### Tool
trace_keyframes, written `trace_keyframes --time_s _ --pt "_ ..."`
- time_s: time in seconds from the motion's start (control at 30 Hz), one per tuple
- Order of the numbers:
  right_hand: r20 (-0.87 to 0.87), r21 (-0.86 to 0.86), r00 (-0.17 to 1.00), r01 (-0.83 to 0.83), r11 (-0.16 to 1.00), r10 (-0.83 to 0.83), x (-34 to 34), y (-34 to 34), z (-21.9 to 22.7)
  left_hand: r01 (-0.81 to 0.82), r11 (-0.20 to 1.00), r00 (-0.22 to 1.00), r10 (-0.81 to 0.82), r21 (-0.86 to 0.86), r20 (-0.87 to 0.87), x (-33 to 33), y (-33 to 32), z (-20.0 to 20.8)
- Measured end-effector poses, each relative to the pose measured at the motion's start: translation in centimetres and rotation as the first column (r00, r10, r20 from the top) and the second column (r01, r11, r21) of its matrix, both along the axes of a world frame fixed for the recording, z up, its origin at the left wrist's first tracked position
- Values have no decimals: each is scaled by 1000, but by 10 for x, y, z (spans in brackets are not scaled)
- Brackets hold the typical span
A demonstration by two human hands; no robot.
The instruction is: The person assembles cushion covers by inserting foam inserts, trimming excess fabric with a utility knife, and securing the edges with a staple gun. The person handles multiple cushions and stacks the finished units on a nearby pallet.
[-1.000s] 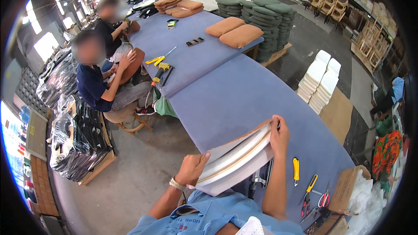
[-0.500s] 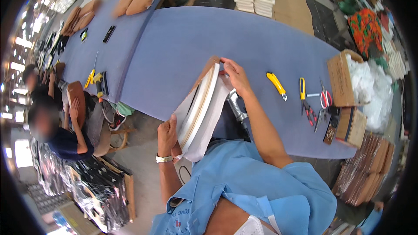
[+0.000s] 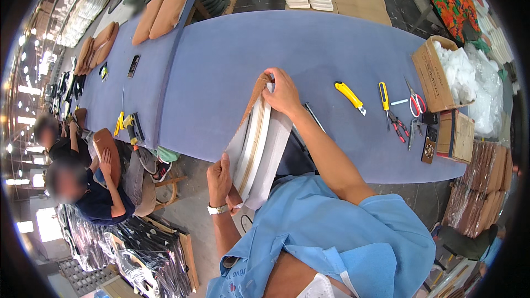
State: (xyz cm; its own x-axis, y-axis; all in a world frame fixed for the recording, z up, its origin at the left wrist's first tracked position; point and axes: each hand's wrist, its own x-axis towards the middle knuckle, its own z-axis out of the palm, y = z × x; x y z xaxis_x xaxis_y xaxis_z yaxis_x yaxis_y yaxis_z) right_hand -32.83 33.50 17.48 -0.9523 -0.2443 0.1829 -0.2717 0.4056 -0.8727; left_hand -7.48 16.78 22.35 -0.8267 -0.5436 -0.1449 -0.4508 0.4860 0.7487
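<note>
Held on edge in front of my chest is a seat cushion (image 3: 256,142), with white foam and a thin tan board edge showing. Its brown cover (image 3: 253,99) wraps the far side, and a pale underside flap hangs loose along the near side. My left hand (image 3: 219,179), with a watch at the wrist, grips the lower end, thumb on the cover. At the upper end my right hand (image 3: 283,94) pinches the cover's edge over the foam, fingers closed. Behind my right forearm a metal tool (image 3: 314,116) lies mostly hidden on the blue table (image 3: 232,49).
To the right lie a yellow utility knife (image 3: 349,97), a screwdriver (image 3: 383,96), scissors (image 3: 417,102), pliers (image 3: 398,126) and a phone (image 3: 429,145), beside a cardboard box (image 3: 430,77). At left, a staple gun (image 3: 133,128) rests near brown cushions (image 3: 160,15). Two people (image 3: 105,187) sit there.
The cushion stands a little more upright, and my right hand has closed further over the cover at its upper end. The metal tool is now mostly covered by my forearm. My view has shifted.
</note>
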Motion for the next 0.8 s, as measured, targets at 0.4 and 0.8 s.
trace_keyframes --time_s 0.4,0.8 --pt "158 -206 979 162 965 -131 -10 13 -23 -4 984 996 20 176 -89 1 6 -15" --pt "88 -154 989 134 979 -121 -2 18 -4 4 975 998 10 222 -63 1 7 -18"
